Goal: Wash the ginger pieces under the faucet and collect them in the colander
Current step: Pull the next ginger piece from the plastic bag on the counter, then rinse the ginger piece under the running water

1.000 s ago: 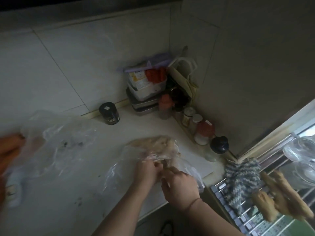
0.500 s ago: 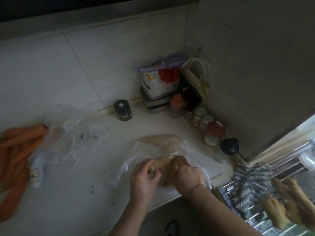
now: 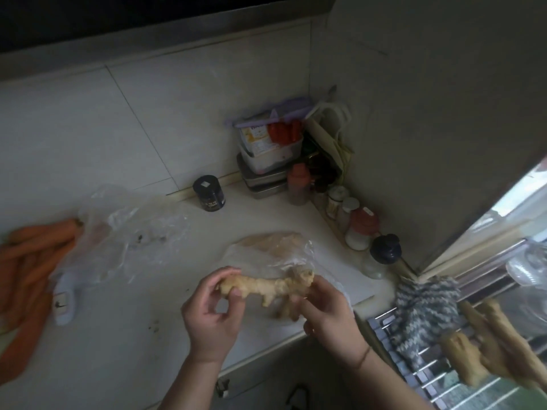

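Holding one knobbly ginger root (image 3: 266, 287) between them, both hands work just above the counter edge (image 3: 97, 359). The left hand (image 3: 211, 313) pinches its blunt end with curled thumb and fingers; the right hand (image 3: 328, 313) closes round the branched end, so the root's long axis runs straight from one hand to the other. Just beyond the knuckles lies the clear plastic bag (image 3: 275, 247) with more ginger inside. The drying rack (image 3: 429, 371), carrying further ginger pieces (image 3: 485, 347), sits off to the right hand's outer side, so that hand is nearer for any carry that way. Neither faucet nor colander is visible.
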